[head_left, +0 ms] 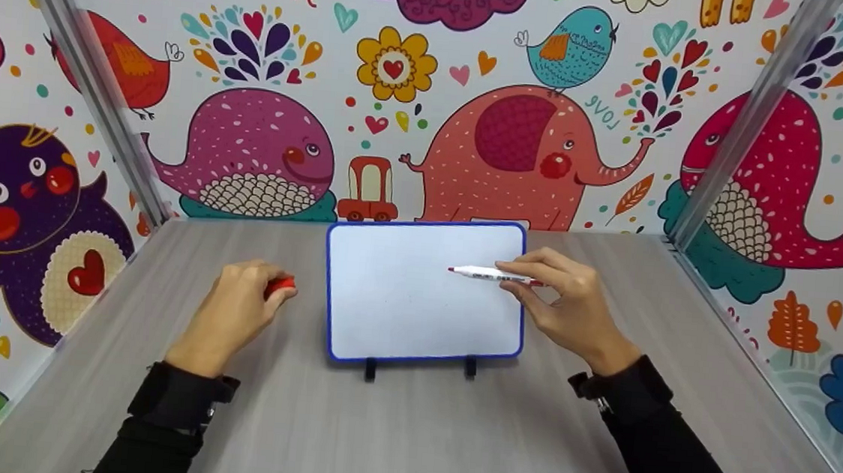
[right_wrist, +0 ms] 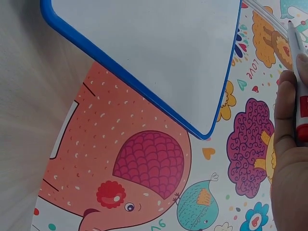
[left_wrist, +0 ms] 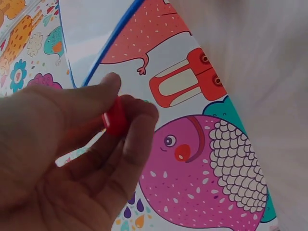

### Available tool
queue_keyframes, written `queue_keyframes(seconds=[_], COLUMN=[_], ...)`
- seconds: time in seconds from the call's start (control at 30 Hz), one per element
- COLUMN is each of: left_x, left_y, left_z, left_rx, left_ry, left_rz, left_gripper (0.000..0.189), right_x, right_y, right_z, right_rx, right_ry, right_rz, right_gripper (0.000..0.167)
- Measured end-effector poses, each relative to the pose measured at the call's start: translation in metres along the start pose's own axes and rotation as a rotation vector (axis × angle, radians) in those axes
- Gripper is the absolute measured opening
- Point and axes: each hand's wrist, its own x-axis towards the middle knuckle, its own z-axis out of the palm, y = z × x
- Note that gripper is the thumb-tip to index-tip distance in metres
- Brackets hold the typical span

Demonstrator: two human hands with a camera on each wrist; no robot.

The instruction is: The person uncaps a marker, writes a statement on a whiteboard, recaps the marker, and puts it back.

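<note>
Left of the whiteboard point(head_left: 416, 304), a red cap point(head_left: 281, 284) is pinched by the left hand point(head_left: 227, 315), fingers curled; before the whiteboard's right half, an uncapped marker point(head_left: 485, 273) is pinched rearward by the right hand point(head_left: 575, 307), apparently freeing its tip.

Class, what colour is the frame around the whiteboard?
The frame is blue. It shows best in the head view, where all four sides appear.
</note>
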Motion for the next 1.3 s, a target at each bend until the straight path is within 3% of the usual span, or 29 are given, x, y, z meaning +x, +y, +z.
queue_keyframes(seconds=[0.33,0.7,1.3], left_x=[0.0,-0.007,-0.015], left_y=[-0.021,-0.041,-0.056], left_z=[0.009,0.017,0.023], left_rx=[0.031,0.055,0.07], left_ry=[-0.139,-0.29,-0.376], left_rz=[-0.143,-0.253,-0.276], left_gripper=[0.022,0.012,0.014], right_x=[0.0,0.0,-0.001], right_y=[0.0,-0.003,-0.003], right_z=[0.001,0.002,0.005], right_rx=[0.009,0.006,0.05], right_ry=[-0.006,-0.012,-0.035], right_rz=[-0.015,-0.008,-0.002], right_gripper=[0.05,0.047,0.048])
